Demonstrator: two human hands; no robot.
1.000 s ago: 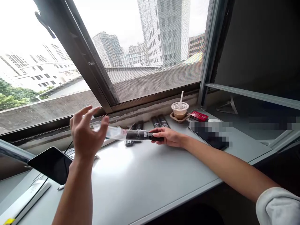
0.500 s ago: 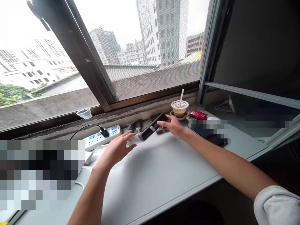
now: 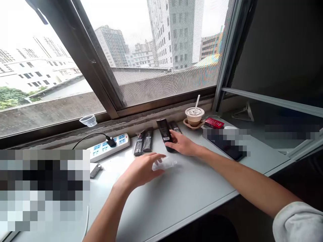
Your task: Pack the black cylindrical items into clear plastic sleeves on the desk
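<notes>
My right hand (image 3: 183, 144) is closed around a black remote control (image 3: 164, 131), which stands nearly upright over the back of the desk. A small white label shows on its lower part. Between the thumb and fingers of my left hand (image 3: 143, 169) is a crumpled clear plastic sleeve (image 3: 168, 164), just below the remote and apart from it. Two dark items in clear wrapping, a left packet (image 3: 139, 144) and a right packet (image 3: 148, 140), lie side by side against the wall. Another dark packet (image 3: 176, 127) is partly hidden behind the remote and my right hand.
On the left lies a white power strip (image 3: 108, 147) with a black plug and cable. A lidded drink cup (image 3: 194, 116) with a straw, a red box (image 3: 214, 122) and a dark tablet-like slab (image 3: 223, 144) stand right. A clear plastic cup (image 3: 88, 120) rests on the window ledge.
The remote has come out of the plastic sleeve and turned more upright in my right hand. My left hand has moved right and toward me with the sleeve.
</notes>
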